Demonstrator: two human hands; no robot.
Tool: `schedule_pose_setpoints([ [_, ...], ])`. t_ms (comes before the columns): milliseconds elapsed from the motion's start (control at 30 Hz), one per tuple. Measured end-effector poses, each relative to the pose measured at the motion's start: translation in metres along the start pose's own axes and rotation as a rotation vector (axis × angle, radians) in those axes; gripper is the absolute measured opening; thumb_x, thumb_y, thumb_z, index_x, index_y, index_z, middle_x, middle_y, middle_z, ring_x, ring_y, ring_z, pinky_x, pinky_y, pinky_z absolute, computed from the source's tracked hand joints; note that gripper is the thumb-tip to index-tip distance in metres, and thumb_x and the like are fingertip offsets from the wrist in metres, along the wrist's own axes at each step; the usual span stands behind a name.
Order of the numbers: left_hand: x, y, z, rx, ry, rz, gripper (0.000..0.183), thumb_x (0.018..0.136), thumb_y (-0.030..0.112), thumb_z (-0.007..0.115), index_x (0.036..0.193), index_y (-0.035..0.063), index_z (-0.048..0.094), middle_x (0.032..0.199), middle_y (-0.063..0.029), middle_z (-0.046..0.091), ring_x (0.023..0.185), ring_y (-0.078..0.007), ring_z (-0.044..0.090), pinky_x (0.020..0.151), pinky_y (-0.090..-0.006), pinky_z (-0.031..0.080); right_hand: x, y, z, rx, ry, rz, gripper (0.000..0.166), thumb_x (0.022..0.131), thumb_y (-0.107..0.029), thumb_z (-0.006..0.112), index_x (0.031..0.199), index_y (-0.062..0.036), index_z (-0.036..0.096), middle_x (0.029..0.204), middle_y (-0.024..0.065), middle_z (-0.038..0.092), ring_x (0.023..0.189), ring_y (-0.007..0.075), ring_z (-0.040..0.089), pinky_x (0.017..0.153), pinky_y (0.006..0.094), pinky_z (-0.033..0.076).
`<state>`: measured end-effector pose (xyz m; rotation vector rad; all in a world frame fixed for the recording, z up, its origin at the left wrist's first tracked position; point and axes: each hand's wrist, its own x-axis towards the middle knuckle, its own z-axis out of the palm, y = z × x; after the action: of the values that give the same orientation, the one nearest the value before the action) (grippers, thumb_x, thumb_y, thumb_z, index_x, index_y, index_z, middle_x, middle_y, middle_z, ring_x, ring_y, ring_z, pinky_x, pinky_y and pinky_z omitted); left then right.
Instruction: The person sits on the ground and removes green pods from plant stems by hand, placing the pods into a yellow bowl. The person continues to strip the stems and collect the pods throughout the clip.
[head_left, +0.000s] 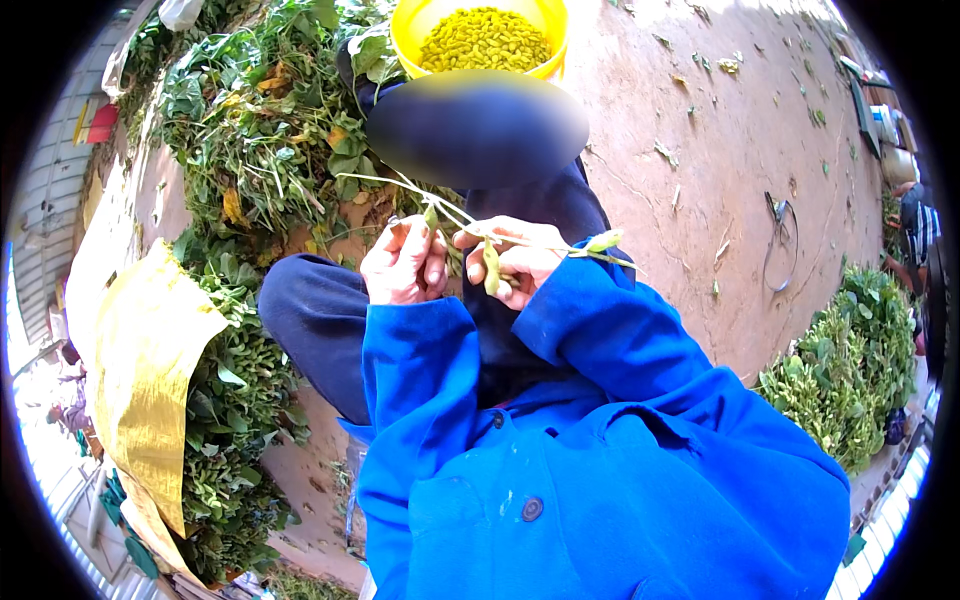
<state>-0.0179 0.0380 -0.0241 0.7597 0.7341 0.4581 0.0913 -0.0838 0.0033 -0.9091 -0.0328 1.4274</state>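
Note:
A thin, nearly bare bean stem (452, 212), probably soybean, stretches between my two hands above my lap. My left hand (405, 259) pinches a small green pod (430, 217) on this stem between thumb and fingers. The stem lies in my right hand (517, 255), which grips it with bent fingers. A plump pod (491, 268) hangs against those fingers, and part of another shows behind them. Farther right on the stem sits a pale green pod (604, 240). Beyond my legs stands a yellow bucket (402, 49) holding many loose green pods (486, 39).
Uprooted leafy plants (255, 127) are heaped at the front left. More plants (232, 420) lie beside a yellow woven sheet (150, 360). Another plant heap (844, 367) is at right. A looped strap (781, 240) lies on the earthen floor (720, 150). Another person (919, 225) is at the right edge.

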Motion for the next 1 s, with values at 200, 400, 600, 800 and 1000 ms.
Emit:
schedule_pose_setpoints([
  [200,-0.013,0.016,0.009,0.066,0.144,0.176,0.008,0.078,0.003,0.057,0.086,0.0005,0.053,0.055,-0.0038,0.048,0.038,-0.0063,0.039,0.031,-0.0186,0.027,0.005,0.011,0.004,-0.28,0.01,0.001,0.043,0.068,0.008,0.037,0.107,-0.0033,0.051,0.075,0.0054,0.056,0.051,0.0052,0.046,0.047,0.0139,0.035],
  [400,-0.016,0.012,0.007,0.288,0.143,0.395,0.009,0.078,0.001,0.057,0.082,0.0031,0.049,0.06,-0.0048,0.051,0.039,-0.0067,0.039,0.034,-0.0176,0.027,0.022,0.074,0.004,-0.065,-0.132,-0.072,0.022,0.081,0.004,0.04,0.098,-0.0017,0.052,0.072,0.0025,0.054,0.063,0.0069,0.048,0.058,0.0174,0.038],
  [600,-0.024,0.009,0.004,0.219,0.154,0.449,0.014,0.076,-0.004,0.055,0.084,0.0018,0.046,0.065,-0.0028,0.051,0.047,-0.0045,0.042,0.042,-0.018,0.035,0.027,0.021,0.033,-0.11,-0.086,-0.112,0.009,0.077,-0.012,0.059,0.083,-0.0053,0.058,0.066,-0.0028,0.051,0.06,0.0023,0.045,0.052,0.017,0.035],
  [800,-0.037,0.013,0.0,0.204,0.141,0.25,0.008,0.081,0.001,0.051,0.084,0.0023,0.044,0.063,-0.0038,0.051,0.045,-0.0047,0.041,0.037,-0.0174,0.031,0.037,0.032,0.029,-0.015,-0.04,0.01,0.007,0.076,-0.013,0.06,0.073,-0.0081,0.056,0.052,-0.005,0.044,0.038,0.0016,0.032,0.035,0.0168,0.023],
  [1000,-0.042,-0.005,-0.006,0.62,0.183,0.425,0.009,0.082,0.01,0.053,0.081,0.0007,0.053,0.064,0.0021,0.051,0.053,-0.0023,0.04,0.048,-0.0159,0.032,0.042,0.028,0.021,-0.19,-0.026,-0.067,0.019,0.077,-0.022,0.056,0.063,-0.0105,0.05,0.049,-0.0059,0.042,0.037,0.0018,0.035,0.034,0.0165,0.023],
])
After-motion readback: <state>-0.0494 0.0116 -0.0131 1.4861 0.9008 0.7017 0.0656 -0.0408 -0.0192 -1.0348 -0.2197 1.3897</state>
